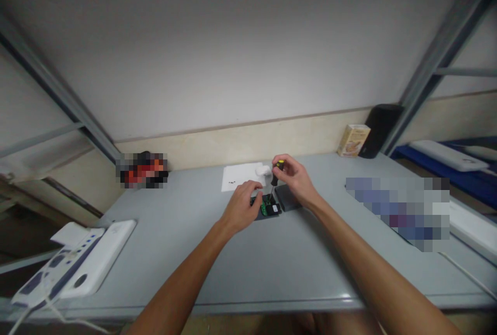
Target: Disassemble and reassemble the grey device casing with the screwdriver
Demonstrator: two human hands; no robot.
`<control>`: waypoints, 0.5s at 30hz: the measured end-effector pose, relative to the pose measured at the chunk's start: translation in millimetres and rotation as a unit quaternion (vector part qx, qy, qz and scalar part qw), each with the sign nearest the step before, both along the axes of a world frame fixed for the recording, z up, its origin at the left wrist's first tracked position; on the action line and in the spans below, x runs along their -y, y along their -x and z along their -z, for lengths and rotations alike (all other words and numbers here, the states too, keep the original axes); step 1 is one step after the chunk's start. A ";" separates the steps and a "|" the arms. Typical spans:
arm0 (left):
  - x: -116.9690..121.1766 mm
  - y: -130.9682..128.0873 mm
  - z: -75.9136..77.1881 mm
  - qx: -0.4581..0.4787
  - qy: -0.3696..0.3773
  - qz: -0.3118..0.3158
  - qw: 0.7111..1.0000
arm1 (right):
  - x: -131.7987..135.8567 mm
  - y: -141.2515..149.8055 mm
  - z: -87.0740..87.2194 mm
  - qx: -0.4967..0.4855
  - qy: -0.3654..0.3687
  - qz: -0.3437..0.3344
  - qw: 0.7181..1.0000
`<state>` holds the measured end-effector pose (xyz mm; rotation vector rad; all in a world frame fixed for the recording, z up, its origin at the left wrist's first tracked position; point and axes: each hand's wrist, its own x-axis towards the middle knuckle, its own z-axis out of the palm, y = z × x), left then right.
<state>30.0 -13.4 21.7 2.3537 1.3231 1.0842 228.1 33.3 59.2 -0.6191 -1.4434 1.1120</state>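
Note:
My right hand (pixel 297 179) is closed around the black and yellow handle of a screwdriver (pixel 275 177), held upright. Its thin shaft points down into an opened electronic device (pixel 273 209), where a green circuit board and a black part with a white label show. My left hand (pixel 241 204) is closed on the left side of this device, fingers curled over it. A dark grey flat cover (pixel 288 198) lies just right of the device, partly under my right hand. Behind, a white sheet of paper (pixel 243 170) carries several tiny dark screws (pixel 232 183) and a crumpled white item (pixel 263 170).
The grey table (pixel 174 252) meets a wall at the back. A white power strip (pixel 104 257) with a cable lies front left. At the back right stand a small yellowish box (pixel 353 141) and a black speaker-like object (pixel 382 130). Blurred-out items lie left and right.

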 end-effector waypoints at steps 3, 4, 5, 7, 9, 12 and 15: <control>-1.9 -0.3 0.9 0.036 0.001 -0.007 0.999 | 1.5 0.9 0.2 -0.021 0.023 -0.045 0.998; -2.0 -0.4 0.5 0.045 0.002 -0.006 0.999 | 2.0 1.2 0.3 -0.025 0.033 -0.063 0.997; -1.9 -0.5 0.0 0.051 0.004 -0.002 0.999 | 2.4 1.7 0.5 -0.025 0.037 -0.071 0.997; -1.0 -0.7 -1.1 0.048 0.005 0.008 0.999 | 3.2 3.9 1.3 -0.016 0.028 -0.065 0.997; 0.1 -1.1 -1.5 0.030 0.000 0.016 0.999 | 3.3 7.2 2.4 -0.016 0.015 -0.051 0.998; 0.8 -1.3 -1.3 0.005 -0.012 0.017 1.000 | 2.4 11.4 4.8 -0.037 0.005 -0.041 0.998; 0.0 -0.3 -1.2 0.001 -0.017 0.010 1.000 | 0.9 12.6 7.3 -0.042 0.000 -0.037 0.998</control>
